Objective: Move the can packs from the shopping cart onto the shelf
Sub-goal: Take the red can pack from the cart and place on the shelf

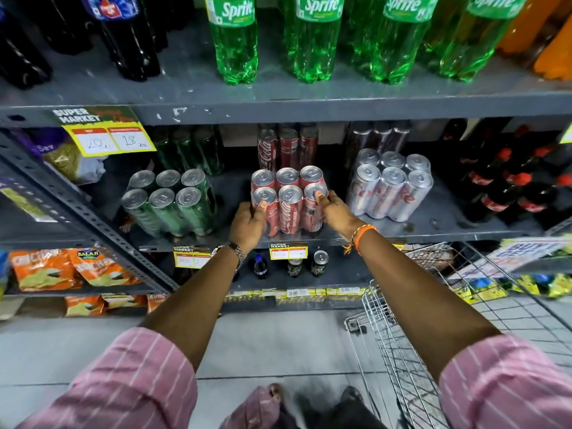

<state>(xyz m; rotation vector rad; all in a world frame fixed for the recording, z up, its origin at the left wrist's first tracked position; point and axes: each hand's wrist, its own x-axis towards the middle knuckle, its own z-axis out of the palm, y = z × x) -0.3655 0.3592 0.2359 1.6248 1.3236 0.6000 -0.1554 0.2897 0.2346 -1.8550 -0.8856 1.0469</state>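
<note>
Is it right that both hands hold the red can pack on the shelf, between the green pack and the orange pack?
Not quite. The head view shows both hands, left hand and right hand, holding the red pack on the shelf, between the green pack and a silver pack, not orange.

I see a grey metal shelf (pixel 433 233) carrying three shrink-wrapped six-packs near its front edge: green cans (pixel 168 202) at left, red Coca-Cola cans (pixel 289 201) in the middle, silver cans (pixel 391 184) at right. Small cola bottles (pixel 507 187) stand at its far right.
</note>
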